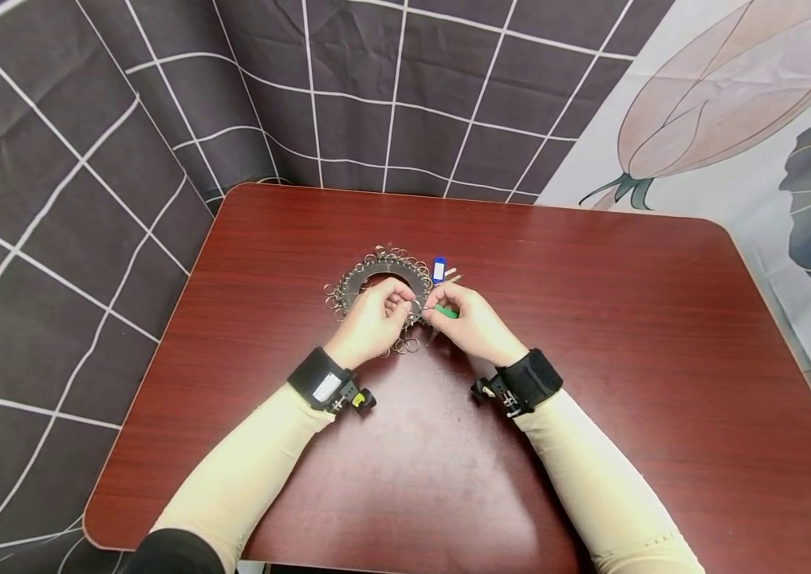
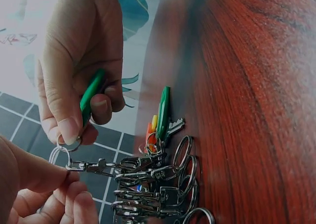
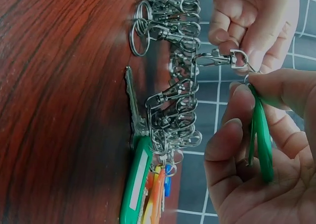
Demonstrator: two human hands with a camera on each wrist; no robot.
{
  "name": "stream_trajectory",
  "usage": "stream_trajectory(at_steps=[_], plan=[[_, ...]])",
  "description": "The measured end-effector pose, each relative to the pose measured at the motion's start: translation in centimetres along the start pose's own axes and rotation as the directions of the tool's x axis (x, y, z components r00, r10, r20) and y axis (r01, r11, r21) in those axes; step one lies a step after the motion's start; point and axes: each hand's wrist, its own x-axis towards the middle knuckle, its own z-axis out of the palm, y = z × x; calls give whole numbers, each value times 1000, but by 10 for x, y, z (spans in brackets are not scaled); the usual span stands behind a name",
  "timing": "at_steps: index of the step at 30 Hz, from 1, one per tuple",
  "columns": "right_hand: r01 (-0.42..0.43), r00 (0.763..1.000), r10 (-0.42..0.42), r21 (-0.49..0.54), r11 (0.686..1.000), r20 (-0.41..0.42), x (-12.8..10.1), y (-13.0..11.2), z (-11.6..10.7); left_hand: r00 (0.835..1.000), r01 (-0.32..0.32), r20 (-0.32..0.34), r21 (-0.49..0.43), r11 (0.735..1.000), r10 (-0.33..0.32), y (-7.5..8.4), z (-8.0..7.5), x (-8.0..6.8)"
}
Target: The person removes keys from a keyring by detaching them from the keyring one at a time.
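A dark ring-shaped key holder (image 1: pixel 360 277) lies on the red-brown table (image 1: pixel 592 335), hung all round with metal snap clasps (image 3: pixel 170 110). My left hand (image 1: pixel 402 304) pinches one clasp (image 2: pixel 94 166) lifted off the bunch. My right hand (image 1: pixel 435 308) pinches a green key tag (image 3: pixel 261 140) by its small split ring (image 2: pixel 69 146), held right at the clasp's swivel eye (image 3: pixel 239 58). I cannot tell whether ring and eye are joined. The two hands meet just in front of the holder.
More tags hang on the holder: a second green tag (image 3: pixel 137 179) with a silver key (image 3: pixel 130 99), orange tags (image 3: pixel 156 197) and a blue tag (image 1: pixel 438 269). Checked dark cloth and a flower-print cloth hang behind the table.
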Motion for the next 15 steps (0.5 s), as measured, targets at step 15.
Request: stream_trajectory(at_steps=[15], plan=[[-3,997,3,2,1000,-73,1,1,0,998,-27,53,56,998,24,2,-3,-1]])
